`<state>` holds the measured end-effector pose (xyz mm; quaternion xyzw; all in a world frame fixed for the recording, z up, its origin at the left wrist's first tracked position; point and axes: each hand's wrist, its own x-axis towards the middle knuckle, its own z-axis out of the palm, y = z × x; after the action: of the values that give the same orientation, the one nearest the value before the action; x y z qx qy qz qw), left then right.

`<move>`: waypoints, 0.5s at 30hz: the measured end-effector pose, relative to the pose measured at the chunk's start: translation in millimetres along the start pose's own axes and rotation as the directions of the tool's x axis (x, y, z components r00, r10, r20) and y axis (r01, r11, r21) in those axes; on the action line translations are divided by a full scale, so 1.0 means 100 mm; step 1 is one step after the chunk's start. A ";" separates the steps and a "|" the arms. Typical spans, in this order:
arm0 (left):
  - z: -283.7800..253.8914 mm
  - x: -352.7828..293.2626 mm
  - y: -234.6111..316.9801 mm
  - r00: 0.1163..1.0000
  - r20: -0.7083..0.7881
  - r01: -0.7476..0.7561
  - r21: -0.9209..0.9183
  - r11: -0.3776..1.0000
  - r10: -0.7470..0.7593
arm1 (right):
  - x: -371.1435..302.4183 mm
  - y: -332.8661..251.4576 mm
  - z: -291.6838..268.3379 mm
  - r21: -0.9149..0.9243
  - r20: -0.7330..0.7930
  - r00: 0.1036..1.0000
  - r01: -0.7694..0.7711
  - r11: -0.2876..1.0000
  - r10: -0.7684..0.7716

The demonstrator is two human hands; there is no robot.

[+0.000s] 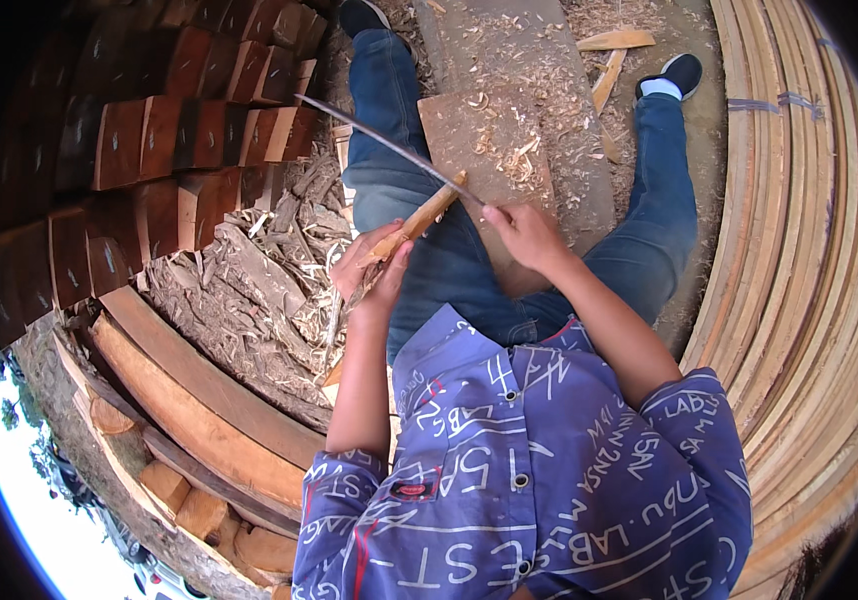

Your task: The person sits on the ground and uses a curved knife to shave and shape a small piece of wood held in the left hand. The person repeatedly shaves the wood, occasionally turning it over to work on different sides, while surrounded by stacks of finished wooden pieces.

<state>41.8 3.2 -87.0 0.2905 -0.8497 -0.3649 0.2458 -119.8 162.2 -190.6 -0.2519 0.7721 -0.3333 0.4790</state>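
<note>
My left hand (377,270) is closed around the lower part of a roughly shaped stick of wood (417,221), which slants up to the right above my thigh. Bark-like ragged fibres hang at its lower end. In my right hand (529,236) is a long-bladed knife (386,146), its handle hidden by my fingers. The narrow dark blade reaches up and left across my thigh, seen nearly edge-on. Close to the handle it crosses the stick's upper tip; whether the two touch, I cannot tell.
A flat board (484,135) strewn with shavings lies between my outstretched legs. Stacked wooden blocks (164,140) rise at the left, with chips (299,215) heaped beside them. Long bundled strips of wood (789,250) run along the right. Thick planks (199,390) lie at lower left.
</note>
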 end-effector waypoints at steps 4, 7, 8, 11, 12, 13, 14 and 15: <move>0.04 0.04 0.10 0.996 0.061 -0.067 0.022 0.997 0.066 | 0.11 0.12 -0.12 -0.012 -0.031 0.998 -0.047 0.999 0.047; 0.02 0.02 0.04 0.999 0.009 -0.037 -0.011 0.999 0.037 | 0.09 0.04 -0.10 0.067 -0.057 0.997 0.054 0.996 -0.050; 0.02 0.02 0.00 1.000 -0.009 -0.025 -0.004 1.000 0.025 | 0.08 0.02 -0.08 0.093 -0.066 0.994 0.092 0.991 -0.086; 0.02 -0.01 -0.02 1.000 -0.028 -0.003 -0.001 1.000 0.003 | 0.03 -0.06 -0.07 0.032 0.023 0.994 0.102 0.994 -0.103; 0.03 -0.01 -0.01 1.000 -0.027 0.010 -0.011 1.000 -0.010 | 0.05 0.05 -0.02 0.091 0.016 0.995 0.093 0.991 -0.095; 0.03 0.01 0.03 1.000 -0.008 0.002 -0.003 1.000 -0.002 | 0.08 0.17 0.01 0.080 0.015 0.997 0.071 0.994 -0.072; 0.04 0.03 0.06 1.000 0.006 -0.009 0.006 1.000 0.009 | 0.12 0.26 0.00 0.066 0.013 0.998 0.053 0.996 -0.054; 0.05 0.06 0.08 1.000 0.021 -0.020 0.013 1.000 0.019 | 0.17 0.34 0.03 0.053 0.011 0.999 0.035 0.998 -0.035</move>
<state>31.8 6.2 -82.4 0.2800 -0.8575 -0.3597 0.2385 -126.7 171.8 -226.7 -0.2544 0.7556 -0.3606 0.4840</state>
